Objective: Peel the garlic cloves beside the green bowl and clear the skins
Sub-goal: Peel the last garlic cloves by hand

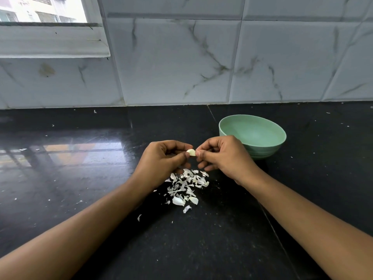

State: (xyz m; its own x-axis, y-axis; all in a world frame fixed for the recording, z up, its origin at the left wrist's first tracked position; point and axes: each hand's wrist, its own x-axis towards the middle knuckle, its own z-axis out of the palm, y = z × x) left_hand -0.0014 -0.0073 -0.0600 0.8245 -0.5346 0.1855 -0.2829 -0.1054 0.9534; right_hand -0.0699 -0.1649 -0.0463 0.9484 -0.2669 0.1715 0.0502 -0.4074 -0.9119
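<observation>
Two forearms (80, 229) reach in over the dark desk (70, 178). Between the wrists lies a heap of white skins (186, 186). Just beyond it, the left hand (163, 158) and right hand (222, 156) pinch one garlic clove (191, 152) between their fingertips, above the desk. The green bowl (262, 153) stands just right of them.

We have one view, worn on the head, facing forward and down, close over the black counter (60, 178); the tiled wall (181, 57) stands at twelve o'clock (wide-angle, lines bowed), the window (40, 9) at ten.
</observation>
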